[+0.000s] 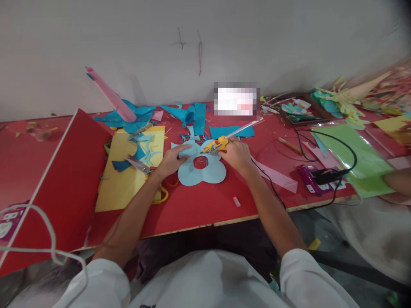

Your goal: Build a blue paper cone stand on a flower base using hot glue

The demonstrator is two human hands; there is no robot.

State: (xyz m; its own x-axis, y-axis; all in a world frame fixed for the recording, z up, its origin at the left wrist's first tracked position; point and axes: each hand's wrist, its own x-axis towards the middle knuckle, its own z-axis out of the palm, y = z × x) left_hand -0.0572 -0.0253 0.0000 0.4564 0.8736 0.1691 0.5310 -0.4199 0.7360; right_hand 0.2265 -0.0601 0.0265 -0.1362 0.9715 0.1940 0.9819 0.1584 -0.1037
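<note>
A light blue paper flower with a round hole in its middle lies on the red table. My left hand rests at its upper left petal, thumb and fingers apart on the paper. My right hand is wrapped round a yellow glue gun, whose nozzle points left at the flower's upper part, just above the hole. A clear glue stick sticks out behind the gun, up to the right.
Scissors lie on yellow sheets at the left, beside a red upright board. Blue scraps and a pink-stemmed paper piece stand behind. At right are a purple power socket, black cables and another person's arm.
</note>
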